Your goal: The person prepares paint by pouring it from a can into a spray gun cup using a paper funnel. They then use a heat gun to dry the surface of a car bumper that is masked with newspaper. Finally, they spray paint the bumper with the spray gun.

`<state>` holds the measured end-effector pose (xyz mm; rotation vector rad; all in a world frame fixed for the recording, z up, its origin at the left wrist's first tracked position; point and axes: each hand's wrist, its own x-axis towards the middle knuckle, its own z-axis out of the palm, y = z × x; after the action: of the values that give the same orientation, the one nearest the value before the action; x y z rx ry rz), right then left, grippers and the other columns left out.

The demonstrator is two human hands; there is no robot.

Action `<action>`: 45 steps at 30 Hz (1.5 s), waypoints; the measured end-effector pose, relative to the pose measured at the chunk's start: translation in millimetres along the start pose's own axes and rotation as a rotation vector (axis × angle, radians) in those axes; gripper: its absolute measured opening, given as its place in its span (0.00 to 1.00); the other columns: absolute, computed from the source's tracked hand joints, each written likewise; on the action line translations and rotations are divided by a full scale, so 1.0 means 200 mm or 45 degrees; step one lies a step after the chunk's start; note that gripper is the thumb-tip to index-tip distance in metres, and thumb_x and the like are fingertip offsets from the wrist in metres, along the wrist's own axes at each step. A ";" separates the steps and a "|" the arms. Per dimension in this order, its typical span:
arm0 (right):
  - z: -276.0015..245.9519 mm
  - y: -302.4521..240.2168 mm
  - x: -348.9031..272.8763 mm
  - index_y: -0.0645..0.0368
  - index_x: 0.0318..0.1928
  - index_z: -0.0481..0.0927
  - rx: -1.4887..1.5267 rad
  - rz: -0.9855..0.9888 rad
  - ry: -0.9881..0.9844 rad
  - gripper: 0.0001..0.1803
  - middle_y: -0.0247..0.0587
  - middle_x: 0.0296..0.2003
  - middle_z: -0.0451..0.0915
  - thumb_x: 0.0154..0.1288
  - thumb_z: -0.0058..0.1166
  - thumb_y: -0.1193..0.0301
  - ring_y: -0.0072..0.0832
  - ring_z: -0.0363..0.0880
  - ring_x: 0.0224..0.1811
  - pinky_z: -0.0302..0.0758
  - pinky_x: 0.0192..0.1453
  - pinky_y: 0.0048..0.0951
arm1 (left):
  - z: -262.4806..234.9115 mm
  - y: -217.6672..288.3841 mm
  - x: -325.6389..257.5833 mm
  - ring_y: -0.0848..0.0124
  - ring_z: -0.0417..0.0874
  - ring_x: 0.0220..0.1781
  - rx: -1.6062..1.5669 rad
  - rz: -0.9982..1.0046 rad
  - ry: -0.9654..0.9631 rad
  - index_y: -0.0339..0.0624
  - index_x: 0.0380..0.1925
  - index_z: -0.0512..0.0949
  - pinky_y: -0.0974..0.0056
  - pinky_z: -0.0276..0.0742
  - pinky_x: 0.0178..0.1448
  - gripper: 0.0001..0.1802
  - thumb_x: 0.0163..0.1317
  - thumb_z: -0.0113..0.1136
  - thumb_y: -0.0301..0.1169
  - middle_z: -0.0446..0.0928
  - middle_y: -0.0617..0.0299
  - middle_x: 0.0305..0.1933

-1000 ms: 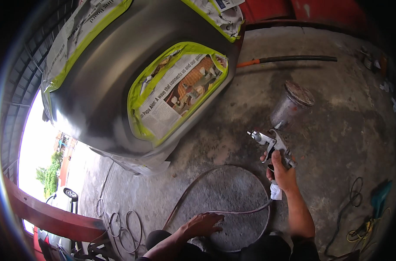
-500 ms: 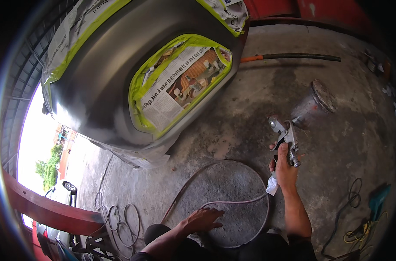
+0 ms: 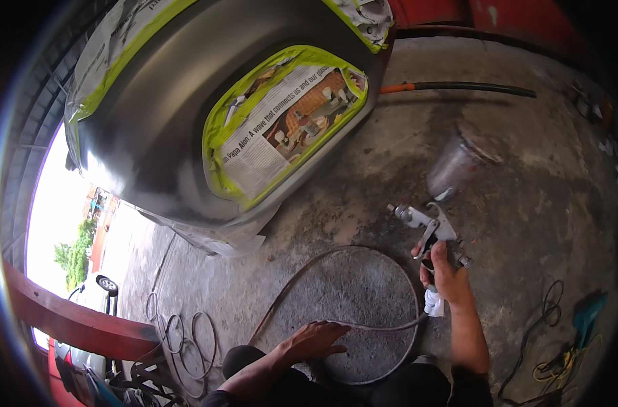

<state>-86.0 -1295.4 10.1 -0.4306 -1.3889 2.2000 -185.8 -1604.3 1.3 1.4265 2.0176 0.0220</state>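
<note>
My right hand (image 3: 446, 271) is wrapped round the handle of a metal spray gun (image 3: 428, 227), its nozzle turned to the left. A stained cylindrical paint cup (image 3: 458, 163) sits at the top of the gun, slightly blurred. White wrapping (image 3: 434, 303) covers the handle's lower end, where an air hose (image 3: 383, 328) meets it. At the lower middle, my left hand (image 3: 316, 340) hangs with fingers stretched out and holds nothing; the hose passes close to its fingertips, and I cannot tell whether they touch. Ahead is a dark grey curved car panel (image 3: 160, 81), apart from both hands.
Newspaper (image 3: 282, 132) edged with yellow-green tape masks an opening in the panel. The hose loops over the concrete floor (image 3: 322, 230). A red beam (image 3: 78, 319) stands at left. Beyond the gun lies a dark pole with an orange end (image 3: 472, 87). Cords (image 3: 560, 366) lie at right.
The spray gun has swung so its nozzle points more leftward, and its cup has shifted left. My right hand has moved slightly down and right. My left hand has hardly moved.
</note>
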 end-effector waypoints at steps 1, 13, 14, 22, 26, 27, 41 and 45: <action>0.02 0.02 0.01 0.62 0.41 0.76 0.040 -0.034 0.126 0.25 0.35 0.32 0.80 0.69 0.51 0.48 0.17 0.69 0.16 0.66 0.18 0.21 | -0.01 0.00 0.01 0.55 0.77 0.60 0.021 0.033 0.023 0.44 0.62 0.69 0.54 0.71 0.64 0.30 0.63 0.60 0.45 0.76 0.51 0.57; 0.10 0.19 -0.04 0.64 0.40 0.74 0.164 0.030 0.196 0.24 0.39 0.34 0.80 0.71 0.49 0.51 0.18 0.69 0.14 0.66 0.17 0.20 | -0.04 0.05 0.01 0.54 0.77 0.59 -0.052 -0.064 -0.067 0.43 0.61 0.69 0.53 0.72 0.62 0.29 0.64 0.60 0.45 0.76 0.49 0.57; 0.10 0.22 -0.06 0.63 0.40 0.74 0.165 0.068 0.114 0.24 0.39 0.34 0.80 0.71 0.49 0.51 0.18 0.70 0.14 0.66 0.17 0.21 | -0.03 0.04 0.00 0.54 0.77 0.58 -0.064 -0.032 -0.023 0.42 0.61 0.69 0.53 0.73 0.60 0.30 0.63 0.60 0.45 0.76 0.49 0.56; 0.00 0.32 -0.10 0.63 0.40 0.75 -0.030 0.148 -0.345 0.30 0.34 0.23 0.74 0.71 0.41 0.45 0.16 0.67 0.13 0.65 0.18 0.21 | 0.02 -0.01 0.01 0.55 0.77 0.58 -0.043 -0.002 -0.046 0.41 0.63 0.68 0.54 0.71 0.62 0.31 0.64 0.60 0.44 0.76 0.48 0.57; 0.09 0.29 -0.09 0.63 0.39 0.74 0.094 0.112 0.058 0.21 0.39 0.37 0.80 0.73 0.48 0.54 0.16 0.69 0.14 0.65 0.17 0.21 | -0.01 0.03 0.02 0.55 0.77 0.58 -0.059 -0.022 -0.049 0.41 0.63 0.68 0.54 0.71 0.62 0.32 0.64 0.60 0.45 0.76 0.49 0.57; 0.13 0.28 -0.09 0.63 0.39 0.73 0.093 0.091 0.179 0.21 0.39 0.37 0.80 0.73 0.48 0.55 0.16 0.68 0.14 0.65 0.17 0.21 | -0.02 0.04 0.02 0.55 0.77 0.59 -0.061 -0.045 -0.067 0.41 0.64 0.67 0.54 0.71 0.62 0.32 0.64 0.60 0.45 0.76 0.49 0.57; 0.12 0.01 -0.20 0.62 0.38 0.69 -0.188 0.036 -0.383 0.24 0.43 0.44 0.75 0.73 0.43 0.49 0.19 0.69 0.20 0.68 0.23 0.23 | 0.02 0.02 0.02 0.53 0.79 0.55 0.013 0.059 0.080 0.42 0.62 0.68 0.51 0.78 0.54 0.31 0.62 0.60 0.45 0.77 0.49 0.51; 0.18 -0.06 -0.19 0.62 0.47 0.69 -0.228 -0.074 -0.014 0.27 0.41 0.43 0.75 0.73 0.41 0.47 0.19 0.68 0.20 0.67 0.22 0.22 | -0.05 0.06 0.02 0.53 0.77 0.58 0.011 0.039 0.024 0.39 0.62 0.68 0.53 0.73 0.60 0.32 0.62 0.60 0.45 0.76 0.48 0.54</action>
<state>-70.0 -1339.2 36.1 -0.4360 -1.5910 2.0431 -181.3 -1592.5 10.8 1.4672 2.0131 0.0400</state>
